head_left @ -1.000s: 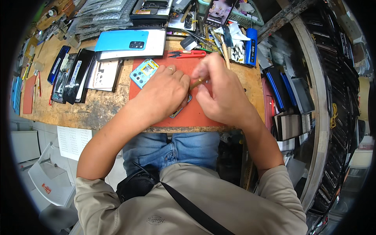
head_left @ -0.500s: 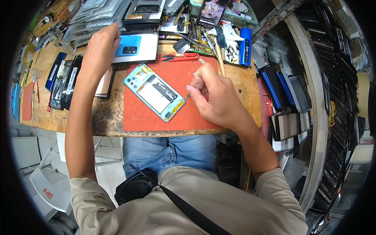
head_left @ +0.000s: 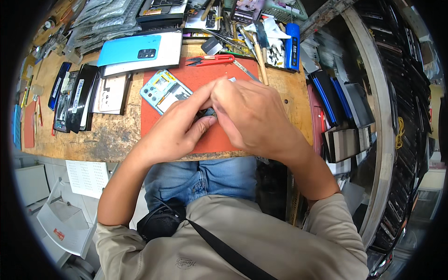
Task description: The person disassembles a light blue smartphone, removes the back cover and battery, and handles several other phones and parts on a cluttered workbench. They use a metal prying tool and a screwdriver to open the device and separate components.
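Note:
An opened phone (head_left: 175, 92) with a light blue frame and its insides exposed lies aslant on the red mat (head_left: 156, 128). My left hand (head_left: 175, 123) is closed round its lower end, thumb on the near side. Over that same end bends my right hand (head_left: 252, 109), fingers curled in and touching the left hand. What the right fingers pinch is hidden under the knuckles. Past the phone rests a glossy blue phone back cover (head_left: 126, 51) on a white box (head_left: 167, 51). Red-handled snips (head_left: 217, 59) lie at the mat's far edge.
Brushes (head_left: 258, 56), a blue device (head_left: 292, 44) and small tools crowd the back of the wooden bench (head_left: 100, 144). Dark phone parts (head_left: 74, 98) stand at left, below bubble-wrapped packets (head_left: 107, 23). A wooden post (head_left: 373, 70) and stacked boxes rise at right.
My left hand has come from the blue back cover down to the opened phone. The right hand has moved slightly left over the phone's lower end; its fingertips are now hidden.

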A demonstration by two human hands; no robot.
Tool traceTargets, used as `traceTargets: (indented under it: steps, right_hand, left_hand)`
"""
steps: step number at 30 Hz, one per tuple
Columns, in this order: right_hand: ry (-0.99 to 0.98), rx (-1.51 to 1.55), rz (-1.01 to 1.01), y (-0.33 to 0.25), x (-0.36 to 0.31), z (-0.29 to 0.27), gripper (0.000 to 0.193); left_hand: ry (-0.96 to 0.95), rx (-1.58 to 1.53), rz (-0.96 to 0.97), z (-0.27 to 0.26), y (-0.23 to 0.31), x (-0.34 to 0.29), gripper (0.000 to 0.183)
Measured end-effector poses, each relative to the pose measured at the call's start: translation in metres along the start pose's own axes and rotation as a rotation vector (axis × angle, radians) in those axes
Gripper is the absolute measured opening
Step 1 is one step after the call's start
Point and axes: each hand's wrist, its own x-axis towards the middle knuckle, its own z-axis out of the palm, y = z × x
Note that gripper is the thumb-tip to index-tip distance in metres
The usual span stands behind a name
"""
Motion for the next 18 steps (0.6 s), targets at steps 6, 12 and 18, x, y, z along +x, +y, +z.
traceTargets:
  steps: [6,12,18]
  right_hand:
    - [0.040,-0.063,-0.003,-0.001,0.001,0.005,0.025]
    - [0.027,0.012,0.029,-0.003,-0.003,0.001,0.027]
    - [0.041,-0.026,0.010,0.001,-0.004,-0.001,0.027]
  left_hand:
    - [0.159,0.177,-0.018,0.020,-0.002,0.026,0.046]
    - [-0.158,-0.076,-0.084,-0.009,0.011,0.029,0.043]
    - [0.069,0.249,0.017,0.009,0.016,0.016,0.056]
